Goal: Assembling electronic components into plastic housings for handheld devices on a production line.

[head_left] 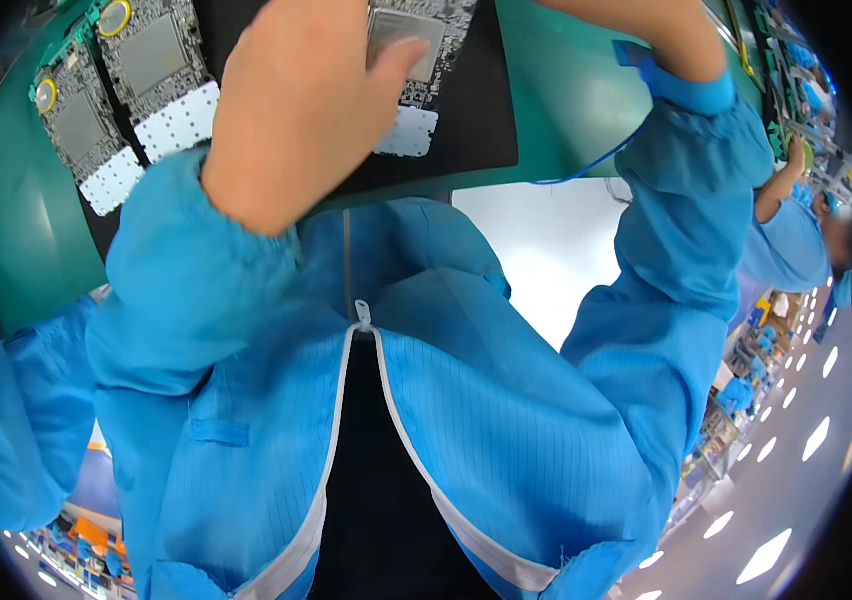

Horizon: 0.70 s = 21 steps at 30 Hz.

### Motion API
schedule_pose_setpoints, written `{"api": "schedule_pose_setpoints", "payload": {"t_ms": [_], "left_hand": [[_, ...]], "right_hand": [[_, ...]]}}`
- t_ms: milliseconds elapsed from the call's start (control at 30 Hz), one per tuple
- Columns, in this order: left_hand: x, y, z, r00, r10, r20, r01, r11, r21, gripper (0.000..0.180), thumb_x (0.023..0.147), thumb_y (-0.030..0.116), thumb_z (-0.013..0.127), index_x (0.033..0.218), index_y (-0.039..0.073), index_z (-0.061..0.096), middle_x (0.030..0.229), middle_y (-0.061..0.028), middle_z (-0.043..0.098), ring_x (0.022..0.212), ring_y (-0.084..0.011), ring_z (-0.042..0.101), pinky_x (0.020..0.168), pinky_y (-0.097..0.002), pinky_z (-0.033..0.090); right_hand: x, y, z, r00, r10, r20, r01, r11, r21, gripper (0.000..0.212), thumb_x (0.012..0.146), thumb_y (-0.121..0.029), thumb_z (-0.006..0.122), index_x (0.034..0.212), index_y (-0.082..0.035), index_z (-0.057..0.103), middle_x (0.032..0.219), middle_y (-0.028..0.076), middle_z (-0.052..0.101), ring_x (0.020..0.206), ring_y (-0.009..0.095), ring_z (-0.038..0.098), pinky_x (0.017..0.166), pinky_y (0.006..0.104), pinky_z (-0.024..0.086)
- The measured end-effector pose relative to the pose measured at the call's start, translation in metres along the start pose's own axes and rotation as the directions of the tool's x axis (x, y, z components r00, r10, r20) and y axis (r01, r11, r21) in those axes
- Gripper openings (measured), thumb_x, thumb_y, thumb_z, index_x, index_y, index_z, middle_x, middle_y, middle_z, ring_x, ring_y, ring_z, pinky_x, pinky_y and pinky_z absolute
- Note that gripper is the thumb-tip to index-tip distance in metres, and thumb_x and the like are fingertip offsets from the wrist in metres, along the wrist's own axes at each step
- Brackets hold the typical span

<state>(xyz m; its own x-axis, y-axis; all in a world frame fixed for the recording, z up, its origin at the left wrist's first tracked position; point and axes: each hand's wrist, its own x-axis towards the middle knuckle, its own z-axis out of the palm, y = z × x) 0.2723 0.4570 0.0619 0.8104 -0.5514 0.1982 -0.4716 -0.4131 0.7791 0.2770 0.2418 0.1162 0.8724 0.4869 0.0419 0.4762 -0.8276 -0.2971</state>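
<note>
My left hand (296, 110) lies over the left side of a circuit board (456, 20). Its thumb stretches out over the board's square grey metal plate; whether it presses on the plate is unclear, and the other fingers run beyond the top edge. A white dotted strip (410, 132) forms the board's near end. At the top right, only the wrist and part of my right hand (636, 15) show, with its fingers cut off by the frame. A blue wrist band (696, 90) circles that wrist.
Two similar boards, one upper (151, 60) and one farther left (81, 125), lie on a black mat (481, 130). Beneath is a green work surface (566, 90). A thin blue cord (586, 168) hangs near my right sleeve. Other people in blue (791, 240) sit at right and left.
</note>
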Motion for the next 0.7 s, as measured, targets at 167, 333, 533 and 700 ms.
{"api": "schedule_pose_setpoints", "payload": {"t_ms": [167, 333, 533, 700], "left_hand": [[0.017, 0.021, -0.016, 0.98, -0.07, 0.188, 0.132, 0.932, -0.338, 0.049, 0.069, -0.009, 0.074, 0.114, 0.0, 0.056, 0.108, -0.0108, 0.061, 0.102, -0.0203, 0.059, 0.092, -0.0321, 0.046], [0.003, -0.004, -0.025, 0.931, -0.008, 0.364, 0.254, 0.731, -0.633, 0.047, 0.071, -0.01, 0.076, 0.113, 0.0, 0.057, 0.109, -0.0095, 0.06, 0.104, -0.0161, 0.058, 0.093, -0.0304, 0.046], [0.0, -0.002, -0.006, 0.937, 0.017, 0.35, 0.231, 0.721, -0.653, 0.041, 0.078, -0.004, 0.079, 0.112, -0.001, 0.058, 0.106, -0.0084, 0.063, 0.097, -0.0123, 0.059, 0.087, -0.0276, 0.047], [0.005, 0.016, -0.006, 0.912, -0.113, 0.394, 0.345, 0.729, -0.592, 0.044, 0.082, 0.013, 0.082, 0.115, -0.002, 0.059, 0.103, -0.0086, 0.067, 0.093, -0.0106, 0.061, 0.084, -0.0252, 0.049]], "right_hand": [[-0.029, -0.021, -0.02, 0.996, 0.018, -0.088, -0.017, 1.0, 0.016, 0.068, 0.069, -0.001, 0.075, 0.13, -0.005, 0.045, 0.135, 0.014, 0.045, 0.118, 0.035, 0.05, 0.097, 0.0389, 0.044], [-0.019, -0.039, 0.014, 0.909, -0.259, -0.326, 0.228, 0.965, -0.129, 0.062, 0.072, -0.01, 0.08, 0.125, -0.003, 0.048, 0.134, 0.02, 0.045, 0.12, 0.035, 0.05, 0.098, 0.0403, 0.042], [-0.04, -0.039, 0.022, 0.876, -0.191, -0.443, 0.098, 0.969, -0.225, 0.057, 0.068, -0.003, 0.075, 0.119, 0.0, 0.049, 0.123, 0.022, 0.05, 0.114, 0.035, 0.052, 0.098, 0.0382, 0.041], [-0.046, -0.049, 0.017, 0.892, -0.063, -0.448, -0.008, 0.988, -0.156, 0.053, 0.068, 0.002, 0.068, 0.118, 0.0, 0.05, 0.123, 0.021, 0.051, 0.111, 0.033, 0.053, 0.098, 0.036, 0.041]]}}
